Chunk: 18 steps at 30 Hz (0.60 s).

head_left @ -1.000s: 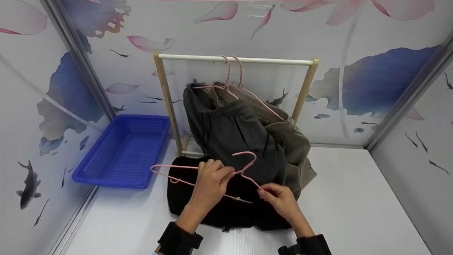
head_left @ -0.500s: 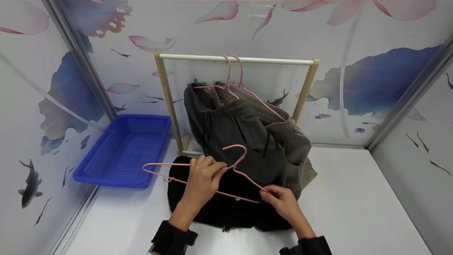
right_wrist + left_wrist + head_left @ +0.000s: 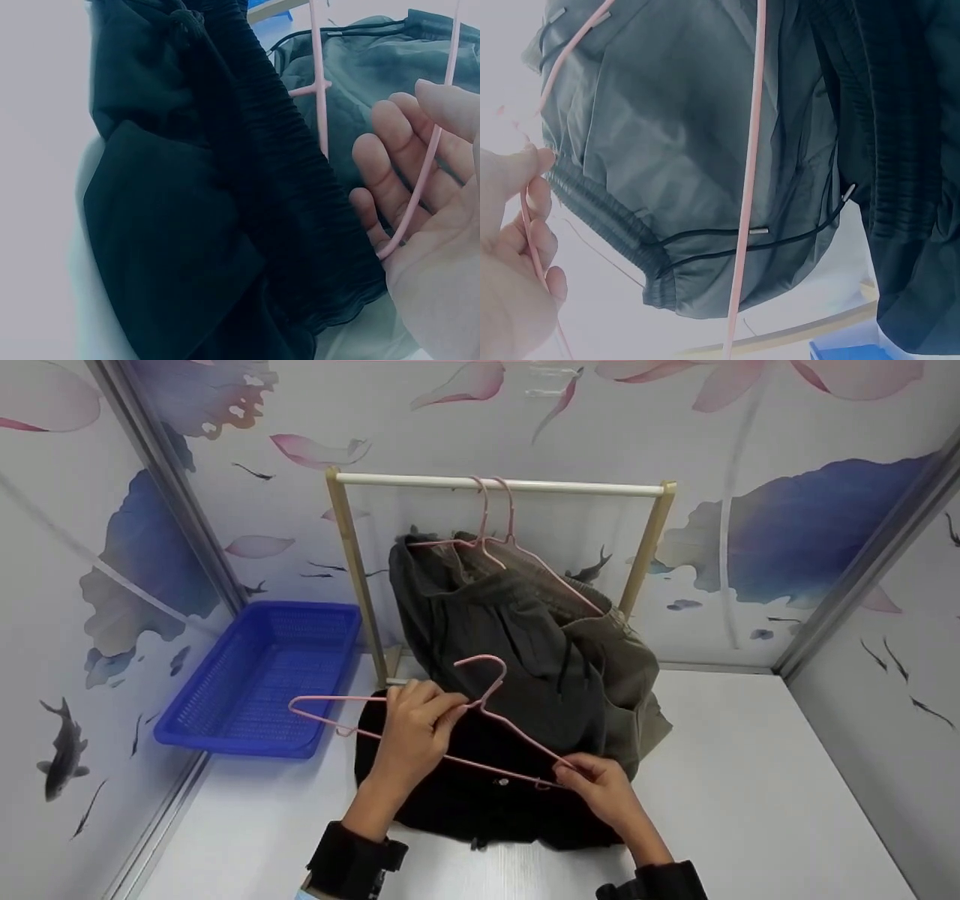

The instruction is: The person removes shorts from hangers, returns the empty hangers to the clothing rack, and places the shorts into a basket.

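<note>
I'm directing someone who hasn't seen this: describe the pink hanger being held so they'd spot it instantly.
Find the clothes rack at the back. Before it, over the black garment, the left hand and right hand grip the pink hanger. The two other pink hangers hang from the white rail; this one's hook is off it.

Basket: blue, perforated; we see it on the white surface, at left.
Walls: we see painted petals and fish.
Corner posts: grey metal.
</note>
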Tool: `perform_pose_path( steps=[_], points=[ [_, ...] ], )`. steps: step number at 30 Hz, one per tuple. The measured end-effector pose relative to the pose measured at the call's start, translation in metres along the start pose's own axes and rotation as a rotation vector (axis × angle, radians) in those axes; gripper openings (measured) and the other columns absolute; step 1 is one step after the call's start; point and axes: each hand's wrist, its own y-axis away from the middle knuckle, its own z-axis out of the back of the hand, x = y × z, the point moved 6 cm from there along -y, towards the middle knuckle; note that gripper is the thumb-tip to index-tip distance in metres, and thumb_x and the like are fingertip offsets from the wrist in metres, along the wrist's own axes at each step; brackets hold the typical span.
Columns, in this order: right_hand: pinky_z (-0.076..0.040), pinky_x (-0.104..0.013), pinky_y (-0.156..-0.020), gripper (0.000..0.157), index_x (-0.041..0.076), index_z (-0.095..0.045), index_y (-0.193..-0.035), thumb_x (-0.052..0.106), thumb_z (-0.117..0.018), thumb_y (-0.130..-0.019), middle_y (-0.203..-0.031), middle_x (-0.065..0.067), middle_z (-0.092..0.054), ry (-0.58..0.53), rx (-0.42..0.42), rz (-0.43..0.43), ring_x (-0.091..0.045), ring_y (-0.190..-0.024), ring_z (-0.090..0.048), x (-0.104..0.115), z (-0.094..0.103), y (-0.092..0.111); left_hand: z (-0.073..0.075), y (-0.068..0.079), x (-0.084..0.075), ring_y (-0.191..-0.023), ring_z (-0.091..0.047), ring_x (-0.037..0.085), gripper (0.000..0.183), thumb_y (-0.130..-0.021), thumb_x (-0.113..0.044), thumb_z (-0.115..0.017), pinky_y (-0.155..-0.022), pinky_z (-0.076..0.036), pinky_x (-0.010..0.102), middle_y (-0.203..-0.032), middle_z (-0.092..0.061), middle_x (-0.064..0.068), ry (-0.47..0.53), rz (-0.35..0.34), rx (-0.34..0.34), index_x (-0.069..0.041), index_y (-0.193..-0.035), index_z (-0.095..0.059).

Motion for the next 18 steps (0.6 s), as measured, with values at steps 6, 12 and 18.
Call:
perform_pose_path(
  steps=[6,12,18],
  points=[
    [-0.054,-0.018,-0.077,0.011,-0.007,-0.073,-0.101,0.001,-0.069,-0.097,-0.094,-0.009,-0.075,0.016,-0.005,0.026,-0.001,-0.085,-0.067,0.0,0.002,0.002,0.007,-0.001,0.005,-0.074,-0.052,0.019,0.002,-0.088,-0.009,-0.08,-0.078,-0.033,0.038,-0.077,-0.059,0.001,0.018,0.004,-0.019,-0.01,-0.09,-0.079],
    [-0.054,-0.019,-0.078,0.011,-0.005,-0.074,-0.102,0.002,-0.068,-0.097,-0.097,-0.018,-0.074,0.024,0.004,0.031,-0.002,-0.086,-0.066,0.0,0.004,0.004,0.013,-0.001,0.01,-0.075,-0.053,0.019,0.002,-0.09,-0.01,-0.078,-0.077,-0.033,0.039,-0.078,-0.059,0.001,0.042,0.019,-0.033,-0.009,-0.092,-0.079],
    [-0.057,-0.025,-0.071,0.018,-0.01,-0.07,-0.108,0.006,-0.063,-0.102,-0.099,-0.023,-0.073,-0.021,0.091,-0.016,-0.011,-0.082,-0.071,-0.002,0.004,0.005,0.016,-0.001,0.013,-0.076,-0.053,0.021,0.011,-0.096,-0.017,-0.073,-0.08,-0.033,0.04,-0.08,-0.06,0.002,0.056,0.027,-0.034,-0.008,-0.093,-0.079]
  ],
)
